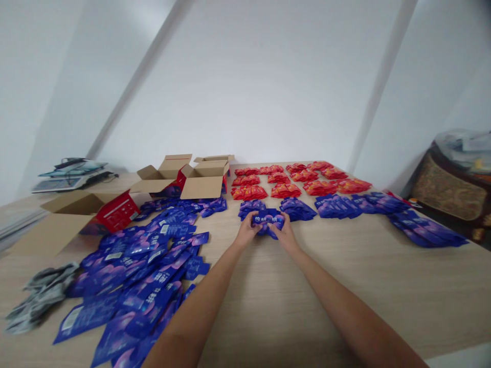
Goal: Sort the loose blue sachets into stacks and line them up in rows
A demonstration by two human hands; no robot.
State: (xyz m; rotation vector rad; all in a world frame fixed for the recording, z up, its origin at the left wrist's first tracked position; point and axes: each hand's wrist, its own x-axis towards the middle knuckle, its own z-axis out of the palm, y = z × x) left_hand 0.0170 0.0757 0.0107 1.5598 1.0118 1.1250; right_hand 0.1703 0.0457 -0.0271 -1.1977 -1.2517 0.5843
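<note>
Glossy, creased plastic film for the held packet point(264, 220) and the other blue packets point(153, 260); the red packets point(286, 190) are shiny, crinkled film too. Boxes point(57, 232) of cardboard, matt brown inside, smooth printed red outside. The bench point(268, 306) looks like pale, smooth, fine-grained wood with a soft sheen. Limp, matt grey cloth point(44, 296). Clear, wrinkled plastic bag point(462, 148). Smooth white wall point(268, 76).

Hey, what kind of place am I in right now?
Probably a small packing or sorting workspace: open cardboard boxes stand on a wood-toned table by a loose heap of blue packets, and red packets lie in separate piles.
</note>
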